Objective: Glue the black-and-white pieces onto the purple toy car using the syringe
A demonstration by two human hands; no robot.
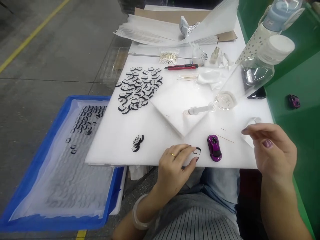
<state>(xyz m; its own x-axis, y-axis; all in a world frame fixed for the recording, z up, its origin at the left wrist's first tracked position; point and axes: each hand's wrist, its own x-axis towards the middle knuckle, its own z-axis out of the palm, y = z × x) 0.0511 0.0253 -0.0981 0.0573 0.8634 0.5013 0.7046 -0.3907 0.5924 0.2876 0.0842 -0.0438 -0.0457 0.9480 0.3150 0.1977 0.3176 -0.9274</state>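
Note:
My left hand (176, 165) rests at the table's front edge, thumb and forefinger apart. At its fingertips lies a small clear piece with a black edge (197, 151), and the forefinger appears to touch it. To the right stands a purple toy car (214, 148). My right hand (273, 146) hovers over the right edge, fingers curled and thumb bent toward them; whatever they hold is hidden. Beneath it is a white, tissue-like thing (247, 138). A thin reddish stick (226, 139) lies between the car and this hand.
Similar pieces form a small pile (137, 143) and a large spread (140, 88). Behind are a red utility knife (181, 67), cotton swabs (169, 56), a syringe (198, 110) on a white foam sheet (172, 103), and a clear bottle (262, 66). A blue tray (57, 123) stands lower left.

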